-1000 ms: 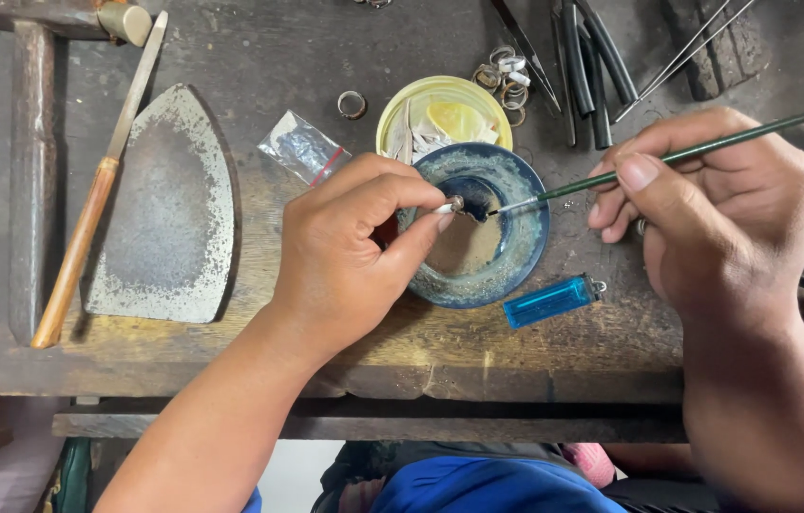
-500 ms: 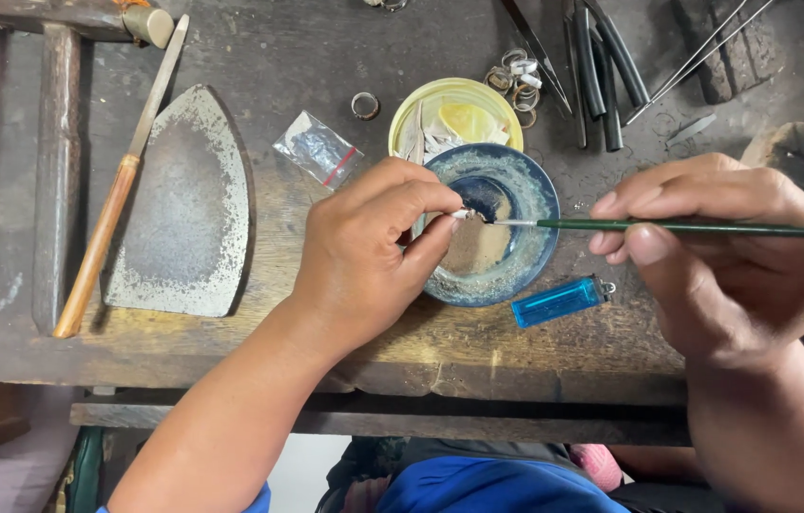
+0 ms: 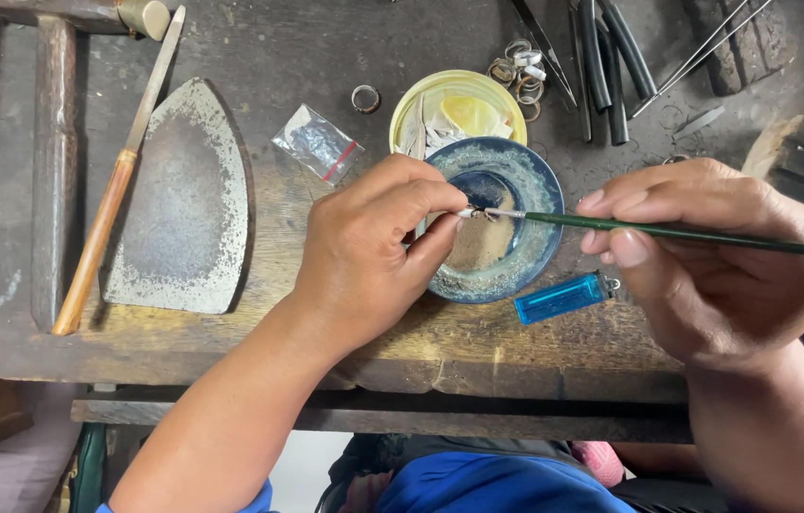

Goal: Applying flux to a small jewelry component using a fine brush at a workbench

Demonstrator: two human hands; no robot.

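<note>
My left hand (image 3: pixel 373 252) pinches a tiny metal piece (image 3: pixel 480 215) between thumb and forefinger, just over a blue bowl (image 3: pixel 535 190) with pale powdery residue inside. My right hand (image 3: pixel 706 256) grips a thin green-handled brush (image 3: pixel 668 230), held almost level, its tip touching the small piece over the bowl. A blue lighter (image 3: pixel 559 297) lies on the wooden bench just in front of the bowl, between my hands.
A yellow dish (image 3: pixel 430 95) with pale scraps sits behind the bowl. Several metal rings (image 3: pixel 516 66), a loose ring (image 3: pixel 365 98), dark tools (image 3: pixel 611 66), a small plastic bag (image 3: pixel 318 144), an iron-shaped metal plate (image 3: pixel 183 199) and a wooden-handled file (image 3: pixel 107 209) lie on the bench.
The brush handle has dropped from slanting upward to nearly level. My right hand has shifted slightly lower and nearer the bowl. My left hand keeps its pinch over the bowl.
</note>
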